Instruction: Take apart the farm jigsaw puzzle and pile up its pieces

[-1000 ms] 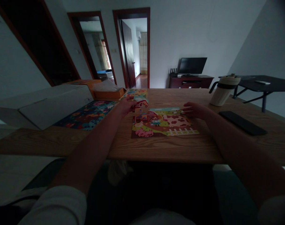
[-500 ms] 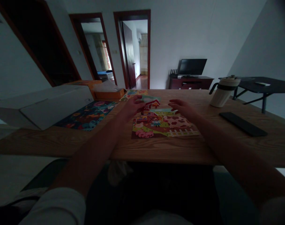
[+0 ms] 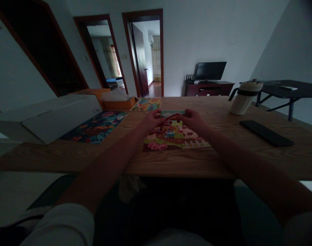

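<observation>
Home interior, living area: flat-screen television on dark-red cabinet; open wooden door; curtained room beyond.

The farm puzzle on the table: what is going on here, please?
A person's left hand and right hand hold a piece with a red barn roof, one hand at each side, at the far part of the farm puzzle. The puzzle lies on the table. Whether the piece touches it, I cannot tell.

Nothing legible; white box print too small.
</observation>
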The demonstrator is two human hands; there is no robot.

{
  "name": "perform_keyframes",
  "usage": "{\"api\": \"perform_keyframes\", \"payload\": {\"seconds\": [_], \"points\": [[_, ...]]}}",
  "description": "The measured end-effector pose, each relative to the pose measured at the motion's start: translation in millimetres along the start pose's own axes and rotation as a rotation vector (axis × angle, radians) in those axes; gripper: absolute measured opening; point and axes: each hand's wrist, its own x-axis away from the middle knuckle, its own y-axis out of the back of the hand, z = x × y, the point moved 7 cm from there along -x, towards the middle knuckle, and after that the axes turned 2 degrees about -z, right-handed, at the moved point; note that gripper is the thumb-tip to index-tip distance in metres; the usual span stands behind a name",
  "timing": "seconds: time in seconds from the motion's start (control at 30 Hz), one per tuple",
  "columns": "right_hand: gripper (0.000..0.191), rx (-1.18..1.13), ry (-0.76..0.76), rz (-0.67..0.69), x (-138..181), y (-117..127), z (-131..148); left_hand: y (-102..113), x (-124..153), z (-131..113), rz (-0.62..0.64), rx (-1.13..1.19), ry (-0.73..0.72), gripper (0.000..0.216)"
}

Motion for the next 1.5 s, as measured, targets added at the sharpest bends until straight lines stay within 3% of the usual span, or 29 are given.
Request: {"api": "perform_keyframes", "payload": {"seconds": [0.17, 0.33, 0.43, 0.57, 0.7, 0.93, 1.13, 1.27, 1.5], "points": [[0.036, 0.135, -0.027, -0.081, 9, 2, 10, -2, 1, -1, -0.028, -0.018, 0.013, 0.024], [0.03, 0.243, 0.152, -0.151, 13, 3, 31, -2, 0, 1, -0.047, 0.042, 0.036, 0.025], [0.026, 0.162, 0.176, -0.105, 13, -1, 34, -3, 0, 1, -0.022, 0.122, 0.03, 0.026], [0.027, 0.038, 0.008, -0.008, 15, -6, 24, 0, -2, 2, -0.048, 0.096, 0.012, 0.024], [0.036, 0.028, -0.088, -0.009, 18, -3, 18, 2, -3, 6, -0.084, 0.034, 0.017, 0.022], [0.036, 0.008, 0.115, 0.094, 16, -15, 25, -1, -2, 8, -0.096, 0.061, 0.015, 0.022], [0.042, 0.054, 0.06, -0.006, 11, -16, 4, -9, 0, 14, -0.024, 0.079, 0.064, 0.027], [0.039, -0.011, 0.106, 0.025, 11, -21, 5, -19, 2, 17, 0.073, 0.098, 0.071, 0.029], [0.039, 0.114, 0.151, 0.071, 14, -22, 12, -30, 5, 12, 0.197, -0.011, -0.008, 0.036]]}}
